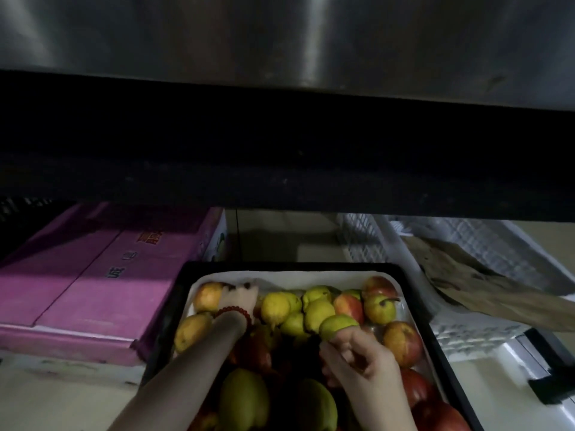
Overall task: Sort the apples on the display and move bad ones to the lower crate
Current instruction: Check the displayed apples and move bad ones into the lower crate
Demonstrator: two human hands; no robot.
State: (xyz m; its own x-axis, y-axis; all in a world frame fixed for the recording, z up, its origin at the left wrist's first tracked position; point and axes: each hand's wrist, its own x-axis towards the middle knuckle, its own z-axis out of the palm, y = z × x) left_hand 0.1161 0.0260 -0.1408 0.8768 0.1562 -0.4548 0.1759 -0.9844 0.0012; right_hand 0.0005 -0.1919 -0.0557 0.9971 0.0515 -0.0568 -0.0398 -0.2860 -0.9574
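Note:
A black crate (413, 293) with a white liner sits low in front of me, filled with several yellow-green pears and red apples. My left hand (241, 295), with a red bead bracelet at the wrist, reaches to the crate's far left, fingers down among the fruit beside a yellow-red apple (208, 295); what it holds is hidden. My right hand (357, 357) is over the crate's middle, fingertips closed on a small green fruit (336, 325). A red-yellow apple (402, 343) lies to the right of that hand.
A dark shelf edge (280, 157) and a metal panel hang overhead. A pink cardboard box (93, 281) lies left of the crate. A white plastic basket (466, 256) holding brown paper stands at the right. Pale floor lies beyond.

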